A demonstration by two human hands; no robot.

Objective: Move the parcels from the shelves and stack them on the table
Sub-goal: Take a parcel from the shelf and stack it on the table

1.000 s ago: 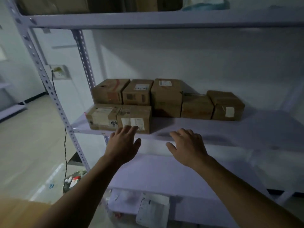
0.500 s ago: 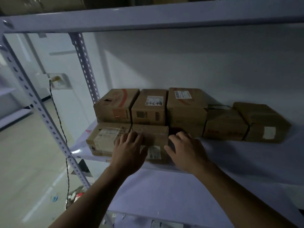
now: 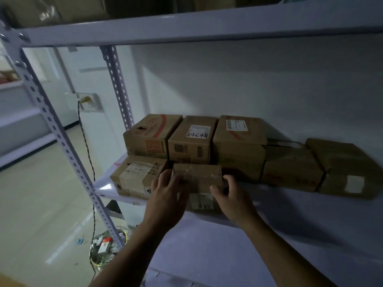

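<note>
Light: dim, bluish | brightest: floor (image 3: 31,204) at left (pale sheen) | shadows: heavy around parcels (image 3: 238,146) | edges: shelf beam (image 3: 207,23) bows, wide-angle | focus: slightly soft, grainy

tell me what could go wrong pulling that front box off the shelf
1. The left hand and right hand grip the front parcel only at its sides. Its taped surface looks glossy, so it might slip as it leaves the shelf.
2. The label-wrapped parcel lies close beside it at the shelf's front edge, so a sideways drag could nudge it off.
</note>
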